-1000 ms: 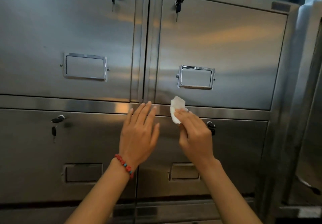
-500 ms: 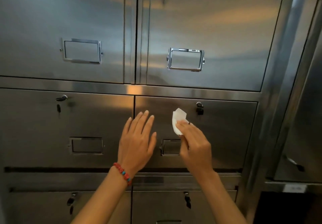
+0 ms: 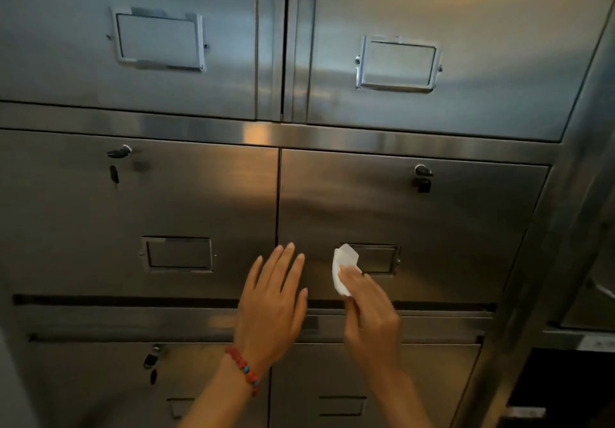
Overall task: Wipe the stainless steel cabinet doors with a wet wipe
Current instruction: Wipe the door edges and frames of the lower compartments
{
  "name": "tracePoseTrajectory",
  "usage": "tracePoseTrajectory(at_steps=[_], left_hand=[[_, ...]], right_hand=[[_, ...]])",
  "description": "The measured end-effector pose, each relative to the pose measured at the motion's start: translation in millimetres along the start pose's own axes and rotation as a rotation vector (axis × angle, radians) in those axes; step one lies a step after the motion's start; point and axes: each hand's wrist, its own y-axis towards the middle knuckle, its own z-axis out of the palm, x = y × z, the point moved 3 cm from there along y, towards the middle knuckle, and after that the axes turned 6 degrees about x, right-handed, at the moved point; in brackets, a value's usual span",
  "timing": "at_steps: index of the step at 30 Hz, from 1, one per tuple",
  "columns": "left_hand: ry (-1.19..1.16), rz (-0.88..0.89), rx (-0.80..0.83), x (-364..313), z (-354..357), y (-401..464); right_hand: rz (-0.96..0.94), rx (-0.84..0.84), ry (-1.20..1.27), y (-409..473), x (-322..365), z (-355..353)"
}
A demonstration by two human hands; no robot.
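The left hand point(image 3: 271, 304) lies flat, fingers straight, against the middle-right cabinet door point(image 3: 466, 221) near its left edge. Just right, the right hand point(image 3: 367, 311) pinches a white wet wipe point(image 3: 342, 269), which sticks up past the fingertips over the door's label holder point(image 3: 379, 258).

The right hand point(image 3: 367, 307) covers the lower part of the wet wipe point(image 3: 342, 266), so how its fingers pinch it cannot be seen. The wipe hides the left end of a label holder point(image 3: 376, 258) on the middle right door point(image 3: 432, 221). Both forearms run off the bottom edge. The bottom doors point(image 3: 83, 384) are cut off too (their keys blurred and dark). Whether the left hand point(image 3: 271, 307) touches the steel is unclear.
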Motion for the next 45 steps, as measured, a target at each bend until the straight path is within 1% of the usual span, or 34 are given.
tracePoseTrajectory(at_steps=[2,4,7,14,16,20,22,25,29,33,37,42,45], left_hand=[[-0.013,0.001,0.038,9.1,12.6,-8.0],[-0.017,0.016,0.049,18.9,24.5,-16.1],[-0.033,0.016,0.064,32.7,41.5,-29.7],[-0.065,0.008,0.123,47.2,79.3,-64.3],[-0.086,-0.002,0.13,51.5,91.2,-75.0],[-0.092,-0.048,0.213,60.7,113.8,-96.4],[-0.094,-0.056,0.228,64.8,126.1,-107.3],[-0.109,-0.068,0.213,66.3,144.0,-121.9],[-0.105,-0.071,0.197,67.0,166.8,-134.8],[-0.071,-0.078,0.156,72.2,190.1,-141.8],[-0.011,-0.072,0.139,77.3,214.0,-149.0],[0.038,-0.063,0.123,85.8,242.8,-153.9],[0.056,-0.065,0.123,87.0,255.8,-158.3]], right_hand=[[0.032,0.051,0.005,-10.5,1.2,17.9],[0.07,0.064,0.013,-21.5,1.6,33.4],[0.107,0.046,0.013,-36.7,4.2,52.3],[0.124,0.015,-0.023,-72.2,-1.7,88.4],[0.166,0.021,-0.003,-84.1,-9.7,99.4],[0.183,-0.022,0.027,-102.4,-21.0,120.1],[0.183,-0.036,0.057,-110.6,-26.0,131.6],[0.169,-0.051,0.096,-121.8,-34.0,146.4],[0.158,-0.053,0.087,-136.4,-43.8,165.3],[0.152,-0.032,0.059,-149.9,-54.6,185.6],[0.169,-0.019,0.081,-164.6,-64.0,202.3],[0.126,-0.062,0.019,-174.9,-69.2,218.8],[0.093,-0.06,-0.034,-177.3,-69.5,230.3]])
